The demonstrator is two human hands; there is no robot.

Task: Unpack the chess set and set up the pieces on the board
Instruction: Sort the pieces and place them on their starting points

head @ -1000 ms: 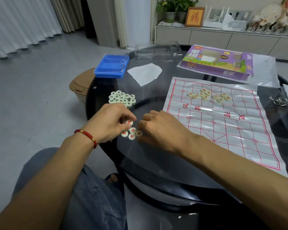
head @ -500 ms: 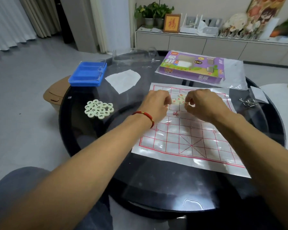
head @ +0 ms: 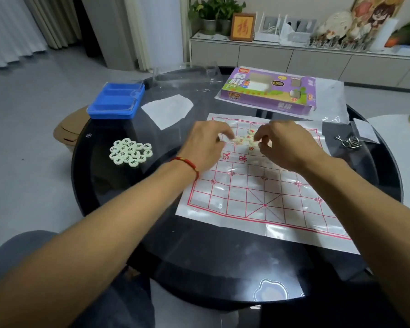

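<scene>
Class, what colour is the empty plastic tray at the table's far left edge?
Blue tray, seen clearly in the head view.

The purple box [head: 268, 92] says 象棋 big on its top, with "XIANG QI" in small letters next to it, and 象棋 again on the side. Board [head: 258, 197] has 汉界 printed in red right below the fingers [head: 225, 133]. The framed picture [head: 243, 27] way behind shows 福. Piece markings are too small to read.

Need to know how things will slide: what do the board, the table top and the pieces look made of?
Board: thin glossy plastic or laminated sheet, wrinkled with glare patches. Table top: dark glass, reflecting room light. Pieces: pale smooth discs, probably plastic, with printed characters.
</scene>
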